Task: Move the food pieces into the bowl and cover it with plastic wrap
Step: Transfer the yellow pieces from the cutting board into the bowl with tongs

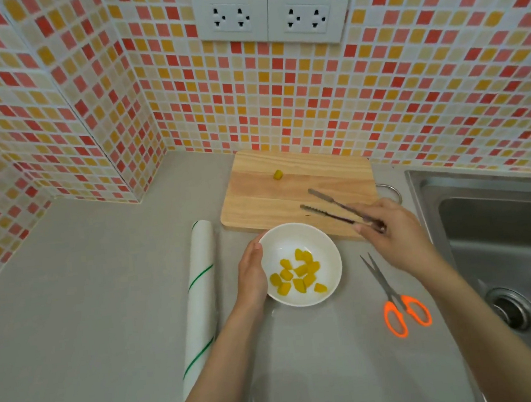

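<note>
A white bowl (327, 253) sits on the grey counter with several yellow food pieces (297, 274) inside. My left hand (251, 273) cups the bowl's left rim. My right hand (394, 234) grips metal tongs (330, 209), whose open tips point left over the wooden cutting board (258, 208) and hold nothing. One yellow piece (277, 174) lies alone at the board's far side. A roll of plastic wrap (200, 291), white with green stripes, lies lengthwise left of the bowl.
Orange-handled scissors (397, 304) lie on the counter to the right of the bowl. A steel sink (505, 242) takes up the right side. Tiled walls with two sockets (272, 15) close off the back and left.
</note>
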Demonstrator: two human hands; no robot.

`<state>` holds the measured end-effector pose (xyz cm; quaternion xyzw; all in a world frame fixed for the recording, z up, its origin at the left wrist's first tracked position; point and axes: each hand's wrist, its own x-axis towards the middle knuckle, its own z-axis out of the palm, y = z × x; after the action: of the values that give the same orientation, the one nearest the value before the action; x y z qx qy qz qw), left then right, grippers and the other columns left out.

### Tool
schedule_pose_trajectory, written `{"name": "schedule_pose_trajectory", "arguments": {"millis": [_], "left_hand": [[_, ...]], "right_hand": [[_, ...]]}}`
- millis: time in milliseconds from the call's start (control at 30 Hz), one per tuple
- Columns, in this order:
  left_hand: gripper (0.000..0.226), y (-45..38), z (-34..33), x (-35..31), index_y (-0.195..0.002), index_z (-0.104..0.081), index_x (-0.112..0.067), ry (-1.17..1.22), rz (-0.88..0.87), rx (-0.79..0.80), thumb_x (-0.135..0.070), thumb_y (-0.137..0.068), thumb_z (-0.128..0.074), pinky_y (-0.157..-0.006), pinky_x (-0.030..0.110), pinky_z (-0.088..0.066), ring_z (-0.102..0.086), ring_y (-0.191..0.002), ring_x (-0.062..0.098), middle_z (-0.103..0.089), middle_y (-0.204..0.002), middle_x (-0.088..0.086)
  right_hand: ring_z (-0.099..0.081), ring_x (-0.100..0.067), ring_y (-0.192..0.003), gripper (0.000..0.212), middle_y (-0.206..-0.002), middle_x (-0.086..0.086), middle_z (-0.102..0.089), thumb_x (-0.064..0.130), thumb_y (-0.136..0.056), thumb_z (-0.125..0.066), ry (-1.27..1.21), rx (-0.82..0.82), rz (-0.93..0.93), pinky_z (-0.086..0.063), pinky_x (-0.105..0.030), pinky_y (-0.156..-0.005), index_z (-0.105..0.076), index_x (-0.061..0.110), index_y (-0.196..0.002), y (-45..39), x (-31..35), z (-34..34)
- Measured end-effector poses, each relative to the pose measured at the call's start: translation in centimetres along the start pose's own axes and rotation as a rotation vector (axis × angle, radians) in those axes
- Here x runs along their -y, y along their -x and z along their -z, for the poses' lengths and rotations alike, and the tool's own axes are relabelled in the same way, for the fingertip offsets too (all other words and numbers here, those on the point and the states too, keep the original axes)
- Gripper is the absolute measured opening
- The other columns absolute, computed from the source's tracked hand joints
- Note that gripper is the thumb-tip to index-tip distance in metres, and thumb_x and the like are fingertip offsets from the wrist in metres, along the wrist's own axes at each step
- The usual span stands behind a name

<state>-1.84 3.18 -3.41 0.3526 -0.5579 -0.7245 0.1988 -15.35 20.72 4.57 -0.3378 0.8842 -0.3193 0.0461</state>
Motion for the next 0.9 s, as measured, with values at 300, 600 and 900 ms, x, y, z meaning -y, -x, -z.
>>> {"name": "schedule_pose_trajectory", "arguments": {"millis": [300, 600, 900], "left_hand": [[0.032, -0.1, 0.0, 0.1, -0.093, -0.062, -0.033, -0.006, 0.000, 0.001, -0.017, -0.099, -0.034, -0.062, 0.005, -0.047, -0.061, -0.084, -0.002, -0.065, -0.094, -0.011], [0.030, -0.1, 0.1, 0.1, -0.101, -0.062, -0.030, -0.020, 0.003, 0.025, -0.019, -0.099, -0.033, -0.067, 0.009, -0.049, -0.061, -0.088, 0.001, -0.066, -0.097, -0.011], [0.031, -0.2, 0.1, 0.4, -0.096, -0.064, -0.033, -0.013, 0.009, 0.013, -0.022, -0.098, -0.035, -0.059, 0.007, -0.048, -0.065, -0.078, -0.004, -0.068, -0.093, -0.014]], "right_hand": [[-0.057, -0.029, -0.073, 0.023, -0.080, -0.018, -0.066, 0.013, -0.089, -0.055, 0.016, 0.032, -0.217, -0.032, -0.026, -0.051, -0.070, 0.008, -0.105, -11.5, 0.1, -6.3], [-0.058, -0.032, -0.106, 0.033, -0.118, -0.016, -0.062, 0.017, -0.090, -0.053, 0.053, 0.037, -0.325, -0.047, -0.035, -0.084, -0.058, 0.009, -0.122, -13.4, 0.0, -10.1], [-0.055, -0.022, -0.078, 0.034, -0.087, -0.004, -0.050, 0.008, -0.085, -0.062, -0.016, -0.058, 0.105, -0.044, -0.030, -0.070, -0.065, 0.014, -0.118, -3.9, 0.9, -4.4]]}}
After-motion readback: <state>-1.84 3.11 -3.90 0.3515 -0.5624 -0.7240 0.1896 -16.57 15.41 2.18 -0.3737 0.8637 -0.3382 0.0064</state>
